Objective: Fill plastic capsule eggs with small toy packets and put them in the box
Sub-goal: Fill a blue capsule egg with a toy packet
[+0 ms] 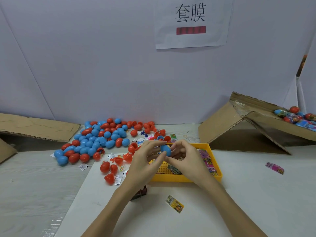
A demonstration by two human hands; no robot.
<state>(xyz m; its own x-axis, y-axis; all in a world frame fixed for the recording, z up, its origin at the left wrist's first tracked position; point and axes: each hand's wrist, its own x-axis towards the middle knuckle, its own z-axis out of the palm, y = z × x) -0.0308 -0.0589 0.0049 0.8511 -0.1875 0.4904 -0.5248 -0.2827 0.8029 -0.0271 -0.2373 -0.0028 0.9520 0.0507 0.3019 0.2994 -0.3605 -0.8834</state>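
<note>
Both my hands meet over the yellow tray (186,178). Between them is a blue capsule egg (166,150): my left hand (145,159) pinches its left side and my right hand (186,156) curls round its right side. Whether the egg is closed I cannot tell. The tray holds several small colourful toy packets (207,159). A pile of blue and red capsule eggs (102,135) lies behind and left of the tray. The cardboard box (256,127) at the right holds several wrapped eggs (297,117).
Open red egg halves (118,161) and white packets lie left of the tray. One loose packet (174,203) lies near the front, a pink one (274,167) at the right. Flat cardboard (34,127) lies at far left. A wall with a paper sign (191,23) stands behind.
</note>
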